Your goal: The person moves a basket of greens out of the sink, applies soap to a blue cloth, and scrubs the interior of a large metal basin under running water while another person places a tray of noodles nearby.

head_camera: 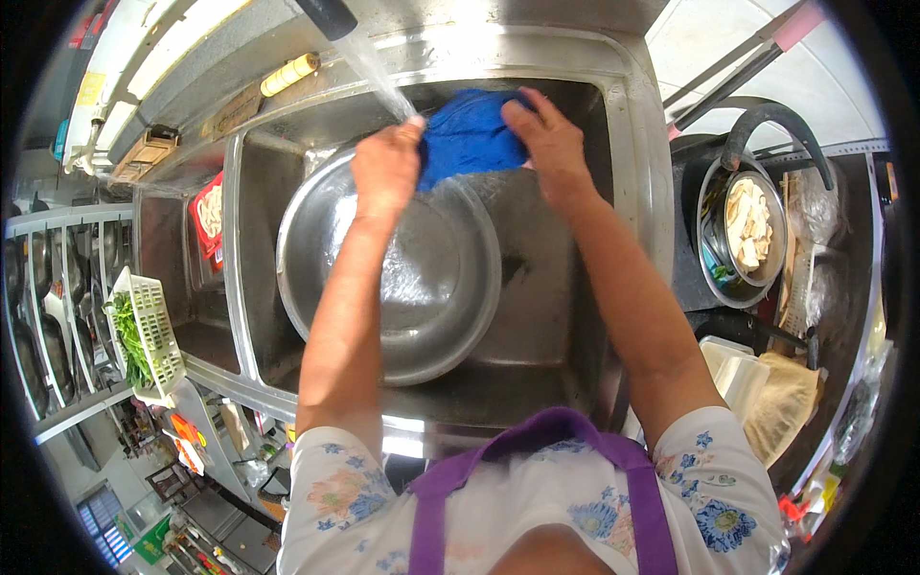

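Note:
My left hand (388,164) grips one side of a blue cloth (471,140), close to a stream of water (377,79) falling from a dark hose end (328,16). On the cloth's other side, my right hand (548,144) holds it with the thumb and fingers. The cloth hangs over the far part of a stainless steel sink basin (535,287). Below it a large round metal bowl (424,266) lies in the basin, partly covered by my left forearm. Inside the bowl the bottom looks wet and shiny.
Left of the basin, a smaller sink compartment (205,316) holds a red basket (213,248); beside it is a white plastic basket (159,338) of green leaves. At right stand metal bowls (755,287) with pale food pieces and plastic containers (733,374). A yellow roll (290,75) lies on the back ledge.

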Available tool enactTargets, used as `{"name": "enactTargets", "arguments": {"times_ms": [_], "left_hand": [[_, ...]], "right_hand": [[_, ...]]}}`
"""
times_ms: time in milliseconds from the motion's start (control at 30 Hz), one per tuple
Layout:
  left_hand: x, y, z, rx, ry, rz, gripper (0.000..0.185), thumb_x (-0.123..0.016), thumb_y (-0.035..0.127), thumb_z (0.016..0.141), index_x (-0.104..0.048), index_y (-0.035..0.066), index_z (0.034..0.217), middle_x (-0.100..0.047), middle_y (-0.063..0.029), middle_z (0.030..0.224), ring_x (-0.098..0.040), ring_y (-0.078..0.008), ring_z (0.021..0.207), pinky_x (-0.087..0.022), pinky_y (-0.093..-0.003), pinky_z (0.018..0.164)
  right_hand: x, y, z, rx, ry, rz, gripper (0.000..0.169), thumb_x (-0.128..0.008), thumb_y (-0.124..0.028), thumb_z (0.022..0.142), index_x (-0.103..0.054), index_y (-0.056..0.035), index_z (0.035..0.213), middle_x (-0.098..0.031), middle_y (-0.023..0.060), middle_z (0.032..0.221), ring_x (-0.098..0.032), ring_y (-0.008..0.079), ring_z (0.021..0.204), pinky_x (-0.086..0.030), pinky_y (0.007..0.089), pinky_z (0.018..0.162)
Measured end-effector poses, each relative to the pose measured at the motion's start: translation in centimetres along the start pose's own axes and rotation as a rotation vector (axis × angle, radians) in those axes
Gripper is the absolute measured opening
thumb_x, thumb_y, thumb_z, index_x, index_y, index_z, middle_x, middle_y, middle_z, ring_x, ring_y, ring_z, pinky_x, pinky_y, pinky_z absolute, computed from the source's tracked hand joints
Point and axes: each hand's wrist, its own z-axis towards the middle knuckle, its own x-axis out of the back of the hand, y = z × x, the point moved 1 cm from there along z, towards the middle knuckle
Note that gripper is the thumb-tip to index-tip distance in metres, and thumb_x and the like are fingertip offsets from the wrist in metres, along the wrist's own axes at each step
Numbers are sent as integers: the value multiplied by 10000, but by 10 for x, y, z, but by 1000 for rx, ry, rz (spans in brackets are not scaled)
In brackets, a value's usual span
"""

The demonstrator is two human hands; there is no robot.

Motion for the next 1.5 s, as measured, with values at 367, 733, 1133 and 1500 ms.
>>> {"name": "enactTargets", "arguments": {"times_ms": [367, 733, 1133, 1500], "left_hand": [[9, 1, 20, 457, -184, -996, 248, -549, 261, 843, -574, 17, 881, -558, -55, 652, -464, -141, 442, -329, -242, 361], [36, 12, 19, 26, -151, -491, 139, -630, 8, 743, -631, -38, 875, -598, -7, 731, -523, -85, 697, -412, -203, 665], [48, 62, -4, -390, -242, -108, 157, -600, 24, 772, -627, 12, 926, -621, -83, 778, -542, -99, 676, -450, -244, 618], [11, 8, -16, -378, -383, 529, 237, -631, 114, 652, -550, 53, 866, -597, -185, 832, -581, -372, 779, -464, -441, 667]], "right_hand": [[-1, 25, 6, 87, -290, -407, 424, -655, -188, 706, -577, 0, 1078, -638, 160, 810, -620, 203, 720, -480, 301, 647], [-4, 20, -5, 67, -354, -509, 399, -624, -260, 752, -586, -3, 1055, -626, 213, 878, -616, 305, 818, -471, 344, 748], [-8, 0, -16, 2, -414, -275, 392, -660, -133, 725, -577, -40, 1096, -632, 105, 770, -604, 181, 641, -490, 291, 602], [-6, -4, -17, 249, -246, -169, 85, -527, -52, 597, -532, 15, 649, -538, 26, 569, -485, 85, 505, -389, 241, 464]]}}
